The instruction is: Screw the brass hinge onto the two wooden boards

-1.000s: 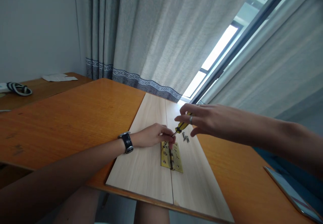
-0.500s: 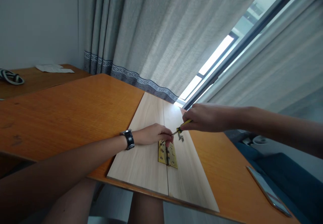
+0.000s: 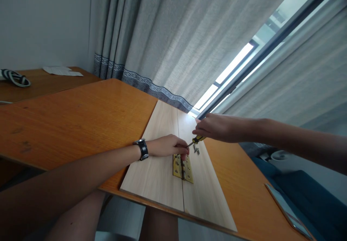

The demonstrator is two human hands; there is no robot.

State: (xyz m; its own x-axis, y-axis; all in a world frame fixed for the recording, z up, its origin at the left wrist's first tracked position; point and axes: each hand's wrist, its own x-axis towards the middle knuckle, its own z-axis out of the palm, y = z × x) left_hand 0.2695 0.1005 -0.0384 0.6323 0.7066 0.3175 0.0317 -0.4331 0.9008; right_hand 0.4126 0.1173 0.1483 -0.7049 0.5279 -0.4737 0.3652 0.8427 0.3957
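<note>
My right hand (image 3: 210,127) is closed round the yellow-and-black handle of a screwdriver (image 3: 198,139), whose thin shaft slants down to the left. Its tip meets the fingers of my left hand (image 3: 173,146), which are pinched together by the upper end of a brass hinge (image 3: 183,170). Whatever those fingers hold is hidden. The hinge lies opened flat across the seam between two pale wood boards (image 3: 151,174). A few small screws (image 3: 196,149) rest on the right board, just below the screwdriver.
Under the boards is an orange-brown wooden table (image 3: 89,125). A phone-like flat device (image 3: 288,212) lies at its right edge. Coiled cable (image 3: 17,78) and white paper (image 3: 62,71) sit on a surface at the back left. Grey curtains (image 3: 173,45) hang behind the table.
My right hand has shifted its hold on the screwdriver handle, which now shows under the fingers. My left hand stays by the hinge. The whole view has moved slightly.
</note>
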